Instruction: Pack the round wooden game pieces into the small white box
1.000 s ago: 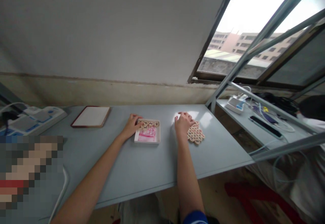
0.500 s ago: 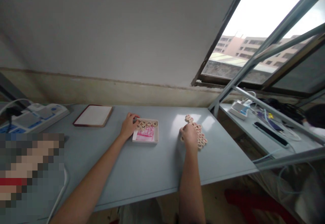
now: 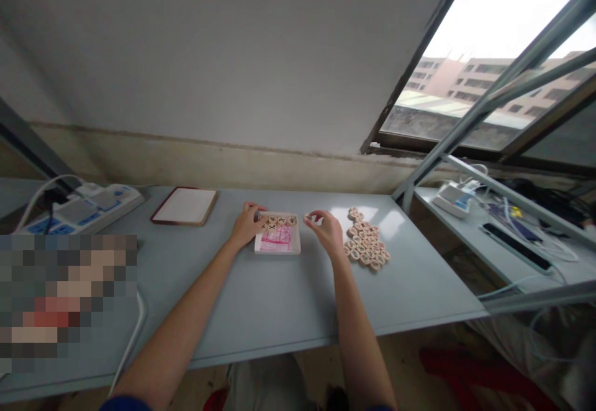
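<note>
A shallow white box (image 3: 278, 251) with pink scribbles on its bottom stands on the grey desk. Inside, along its far side, lie several round wooden Chinese chess pieces (image 3: 280, 220) with dark characters. My left hand (image 3: 245, 226) grips the box's far left corner, with the thumb by the pieces. Just right of the box, my right hand (image 3: 326, 231) pinches one chess piece (image 3: 308, 217) between thumb and fingertips. Further right, a flat cluster of loose chess pieces (image 3: 367, 241) rests on the desk.
A white lid-like tray (image 3: 185, 206) with a dark red edge lies at the back left. Beyond it are a power strip (image 3: 93, 209) and cables. A metal frame post (image 3: 408, 197) rises at the right, beside another desk with a phone (image 3: 514, 246).
My right hand has moved left from the cluster to the box's right side, carrying a chess piece. My left hand stays at the box. The view has shifted slightly.
</note>
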The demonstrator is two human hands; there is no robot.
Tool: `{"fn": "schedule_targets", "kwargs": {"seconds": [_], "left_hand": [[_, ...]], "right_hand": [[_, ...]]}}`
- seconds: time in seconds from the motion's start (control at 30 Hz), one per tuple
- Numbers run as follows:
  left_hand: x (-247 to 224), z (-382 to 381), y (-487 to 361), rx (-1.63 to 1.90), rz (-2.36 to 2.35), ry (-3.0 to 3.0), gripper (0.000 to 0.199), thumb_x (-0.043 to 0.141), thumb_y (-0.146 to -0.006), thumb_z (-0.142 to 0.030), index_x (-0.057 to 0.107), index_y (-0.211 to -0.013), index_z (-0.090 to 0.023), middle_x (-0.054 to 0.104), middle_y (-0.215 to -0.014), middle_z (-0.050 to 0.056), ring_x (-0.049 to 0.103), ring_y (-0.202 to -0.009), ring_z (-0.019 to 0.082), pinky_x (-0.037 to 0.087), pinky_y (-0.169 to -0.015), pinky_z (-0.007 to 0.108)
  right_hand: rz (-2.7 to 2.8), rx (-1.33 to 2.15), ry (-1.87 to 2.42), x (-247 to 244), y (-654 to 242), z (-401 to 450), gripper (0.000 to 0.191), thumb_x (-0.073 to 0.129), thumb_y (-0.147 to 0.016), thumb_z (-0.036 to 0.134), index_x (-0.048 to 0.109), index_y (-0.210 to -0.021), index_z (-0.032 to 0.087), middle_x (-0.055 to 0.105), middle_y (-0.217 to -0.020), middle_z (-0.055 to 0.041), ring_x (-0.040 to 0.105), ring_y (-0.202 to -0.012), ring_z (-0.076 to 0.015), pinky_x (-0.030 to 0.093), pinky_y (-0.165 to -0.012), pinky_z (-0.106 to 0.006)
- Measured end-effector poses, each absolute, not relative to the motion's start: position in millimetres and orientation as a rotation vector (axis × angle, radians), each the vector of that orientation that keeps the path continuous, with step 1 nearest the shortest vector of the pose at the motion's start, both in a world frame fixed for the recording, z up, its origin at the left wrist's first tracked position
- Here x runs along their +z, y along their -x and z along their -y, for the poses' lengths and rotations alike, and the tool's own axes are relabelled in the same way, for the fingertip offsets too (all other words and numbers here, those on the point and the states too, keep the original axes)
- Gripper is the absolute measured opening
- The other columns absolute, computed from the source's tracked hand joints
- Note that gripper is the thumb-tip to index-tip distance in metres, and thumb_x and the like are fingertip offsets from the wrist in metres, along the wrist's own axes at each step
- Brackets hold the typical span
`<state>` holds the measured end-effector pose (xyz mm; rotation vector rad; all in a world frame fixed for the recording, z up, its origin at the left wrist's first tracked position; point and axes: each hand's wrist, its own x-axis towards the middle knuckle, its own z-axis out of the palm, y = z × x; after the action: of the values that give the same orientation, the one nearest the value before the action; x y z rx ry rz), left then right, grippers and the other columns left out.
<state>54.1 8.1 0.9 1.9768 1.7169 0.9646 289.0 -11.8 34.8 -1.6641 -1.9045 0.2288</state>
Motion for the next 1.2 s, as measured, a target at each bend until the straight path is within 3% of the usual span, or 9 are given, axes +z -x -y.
{"fn": "schedule_targets", "kwargs": {"seconds": [0.37,0.77,1.0,1.2], "left_hand": [[-3.7,-8.9,-53.3,0.937,-1.570,-2.020,0.036,0.054,-0.072,-0.036,0.054,-0.103,-0.018,0.049,-0.101,0.005,0.053,-0.090,0.018,0.043,-0.083,0.032],[-2.9,-8.5,-53.8,0.927,-1.539,-2.008,0.045,0.061,-0.067,-0.042,0.053,-0.104,-0.018,0.050,-0.103,0.005,0.052,-0.094,0.019,0.042,-0.085,0.032],[-3.5,-9.7,-52.3,0.915,-1.515,-2.024,0.042,0.060,-0.067,-0.040,0.054,-0.102,-0.017,0.050,-0.102,0.005,0.052,-0.094,0.019,0.042,-0.084,0.031],[-6.0,-11.1,-50.5,0.931,-1.489,-2.031,0.038,0.055,-0.072,-0.039,0.054,-0.103,-0.016,0.050,-0.102,0.006,0.052,-0.095,0.019,0.042,-0.085,0.031]], "right_hand": [[2.391,-0.061,1.466,31.2,-236.1,26.1,0.021,0.056,-0.080,0.033,0.057,-0.100,0.024,0.061,-0.098,-0.0057,0.048,-0.093,-0.0212,0.026,-0.076,-0.033],[2.396,-0.137,1.496,31.1,-241.5,25.1,0.019,0.056,-0.081,0.032,0.057,-0.098,0.025,0.061,-0.096,-0.0037,0.048,-0.089,-0.0195,0.025,-0.074,-0.033],[2.363,-0.123,1.392,37.2,-243.7,27.7,0.013,0.052,-0.084,0.033,0.064,-0.085,0.028,0.062,-0.094,-0.0009,0.048,-0.087,-0.0169,0.024,-0.074,-0.032],[2.122,-0.352,1.589,55.6,-294.1,48.1,0.018,0.047,-0.087,0.029,0.063,-0.094,0.029,0.059,-0.102,-0.0019,0.047,-0.092,-0.0182,0.023,-0.078,-0.034]]}}
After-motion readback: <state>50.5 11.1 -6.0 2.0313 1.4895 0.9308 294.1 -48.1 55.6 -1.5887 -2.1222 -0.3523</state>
